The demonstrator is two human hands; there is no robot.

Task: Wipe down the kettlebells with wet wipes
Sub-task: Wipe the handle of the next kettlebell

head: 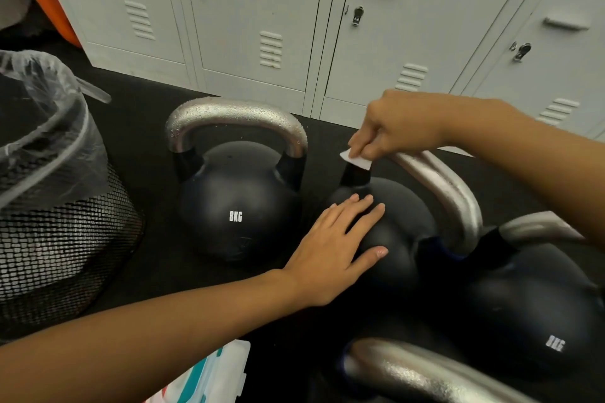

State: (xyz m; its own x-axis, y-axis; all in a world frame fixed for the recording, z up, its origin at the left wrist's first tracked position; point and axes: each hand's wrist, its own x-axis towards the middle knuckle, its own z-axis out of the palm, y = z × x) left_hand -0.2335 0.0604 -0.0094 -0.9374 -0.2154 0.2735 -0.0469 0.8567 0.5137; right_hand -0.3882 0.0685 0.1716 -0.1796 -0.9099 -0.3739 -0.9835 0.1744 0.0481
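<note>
Right hand [397, 126] at two o'clock, fingers curled, pinching folded white wet wipe [357, 161] against near end of silver handle [445, 193] of middle kettlebell [393, 232]. Left hand [334, 249] at centre, fingers spread and straight, palm pressed flat on black ball of same kettlebell, tilted with handle leaning toward three o'clock. At nine o'clock of it, just beside, upright kettlebell marked 8KG [237, 203], silver handle beaded with droplets. At four o'clock, third kettlebell [530, 321], touching middle one. At six o'clock, another silver handle [409, 370], ball out of view. All resting on black floor [144, 114]. Mesh bin [55, 239] with clear liner at nine o'clock edge. Wipe pack [209, 373], white and teal, at seven o'clock. Grey lockers [262, 10] across twelve o'clock.
</note>
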